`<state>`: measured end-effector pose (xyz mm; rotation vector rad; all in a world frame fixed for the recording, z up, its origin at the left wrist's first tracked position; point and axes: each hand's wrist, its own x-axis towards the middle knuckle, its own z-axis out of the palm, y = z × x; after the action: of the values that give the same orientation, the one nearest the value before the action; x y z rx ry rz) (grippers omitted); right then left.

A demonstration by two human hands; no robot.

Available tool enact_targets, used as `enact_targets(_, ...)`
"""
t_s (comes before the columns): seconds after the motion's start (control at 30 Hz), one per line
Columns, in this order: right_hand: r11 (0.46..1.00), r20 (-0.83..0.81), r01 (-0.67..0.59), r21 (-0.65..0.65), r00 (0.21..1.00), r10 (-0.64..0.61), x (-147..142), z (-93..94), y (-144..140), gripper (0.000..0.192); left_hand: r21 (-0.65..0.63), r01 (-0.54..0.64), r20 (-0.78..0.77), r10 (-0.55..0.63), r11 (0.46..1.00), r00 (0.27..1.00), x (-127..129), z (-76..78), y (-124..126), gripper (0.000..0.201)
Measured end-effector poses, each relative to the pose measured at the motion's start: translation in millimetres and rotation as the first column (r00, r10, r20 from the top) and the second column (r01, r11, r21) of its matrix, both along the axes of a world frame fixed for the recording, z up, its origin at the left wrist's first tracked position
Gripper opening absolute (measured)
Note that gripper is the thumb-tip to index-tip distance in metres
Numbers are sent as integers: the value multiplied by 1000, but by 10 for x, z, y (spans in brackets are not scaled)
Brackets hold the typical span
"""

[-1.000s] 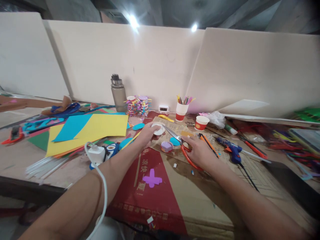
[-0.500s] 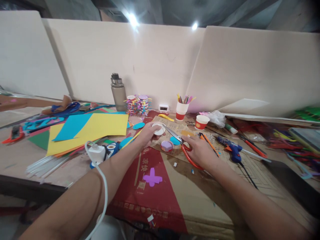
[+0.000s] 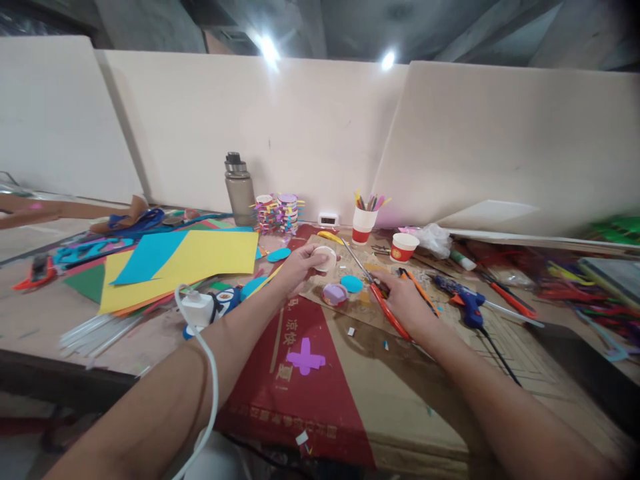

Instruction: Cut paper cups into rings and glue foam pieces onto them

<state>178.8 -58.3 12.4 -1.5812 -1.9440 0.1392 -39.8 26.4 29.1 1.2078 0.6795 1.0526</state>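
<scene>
Pinched in my left hand [image 3: 299, 268] is a small white round piece [image 3: 326, 259], raised over the cardboard; it looks like a paper disc or cup base. My right hand [image 3: 406, 301] is closed round the orange handles of a pair of scissors [image 3: 386, 308]. Their blades point up and left, a little right of the white piece and apart from it. Just below lie a blue paper disc [image 3: 351, 284] and a shallow round piece with purple inside [image 3: 335, 294]. A purple paper cross [image 3: 306, 357] rests on the red part of the cardboard [image 3: 320, 400].
Coloured sheets [image 3: 215, 253] and a white plug [image 3: 197, 308] with its cable are left. Behind stand a bottle [image 3: 240, 193], decorated cups [image 3: 287, 213], a clock [image 3: 328, 219] and a pen cup [image 3: 364, 225]. A blue glue gun [image 3: 470, 307] and red-white cup [image 3: 404, 247] are right.
The white round piece in my left hand has shifted slightly right and turned its face more to me. The scissors have drawn back right, their blades now away from it.
</scene>
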Motion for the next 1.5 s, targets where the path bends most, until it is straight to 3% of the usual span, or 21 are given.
enact_targets(0.13,997,-98,-76,11,992,77,-15,34,-15,31,61,-18,-3,18,998,1000,1,-30,7,34)
enact_targets(0.27,987,-73,-139,85,987,145,-47,64,-45,32,88,-10,0,10,996,1000,9,-27,-8,34)
enact_targets(0.47,995,153,-61,77,987,49,-50,20,-57,38,56,-51,32,49,997,998,18,10,-24,38)
enact_targets(0.63,995,248,-29,100,969,4,-55,31,-74,40,34,-65,27,64,997,998,23,15,-28,34)
enact_targets(1.5,994,305,-45,102,952,12,-9,29,-90,37,1,47,35,-47,999,998,6,-9,-19,25)
